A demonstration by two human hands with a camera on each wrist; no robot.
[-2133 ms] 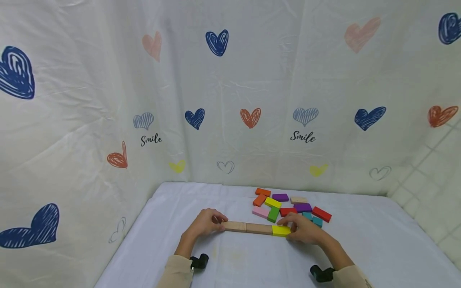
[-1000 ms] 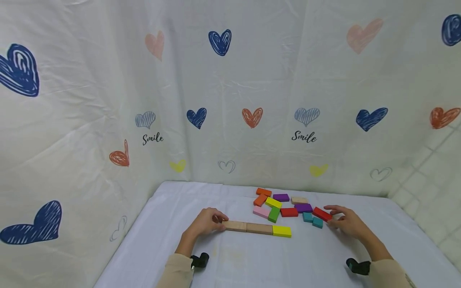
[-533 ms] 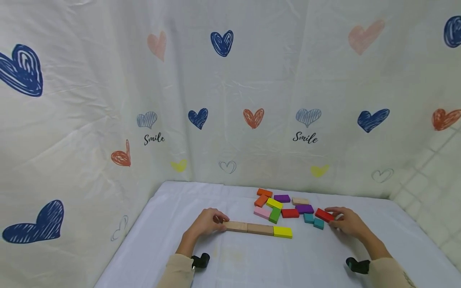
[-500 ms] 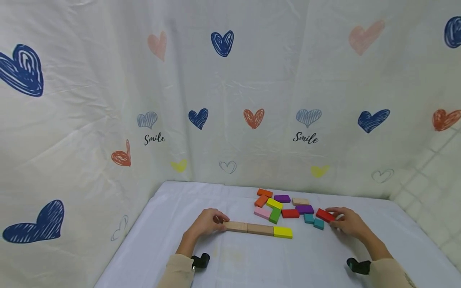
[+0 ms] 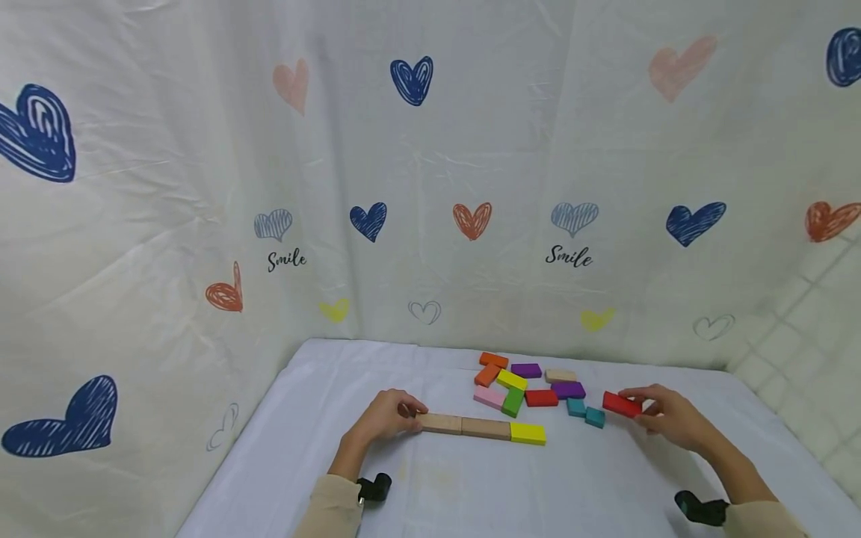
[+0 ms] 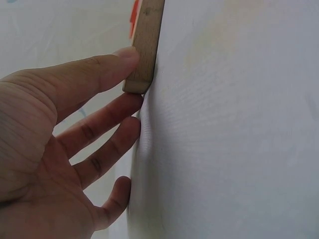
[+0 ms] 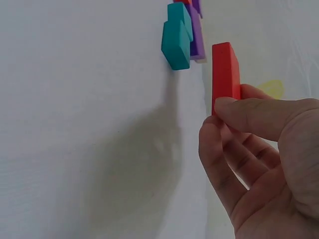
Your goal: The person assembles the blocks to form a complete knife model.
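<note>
My right hand (image 5: 676, 418) pinches a red wooden block (image 5: 622, 404) by its right end. In the right wrist view that red block (image 7: 225, 72) is off the cloth, between thumb and fingers. At the left end of a row my left hand (image 5: 386, 415) holds a plain wooden block (image 5: 440, 424). Its thumb lies on the side of this plain block (image 6: 149, 47) in the left wrist view; the index finger is mostly hidden. A second plain block (image 5: 486, 428) and a yellow block (image 5: 528, 433) continue the row, end to end.
Behind the row lie loose blocks: two teal blocks (image 5: 595, 417), a red one (image 5: 541, 398), a green one (image 5: 513, 402), a pink one (image 5: 489, 397) and several more. A white cloth (image 5: 471, 493) covers the table. A heart-printed curtain (image 5: 511, 284) stands behind it.
My right hand left the yellow block, went right to the red block, took hold of it and drew it up and right, away from the teal blocks. The left hand stayed put.
</note>
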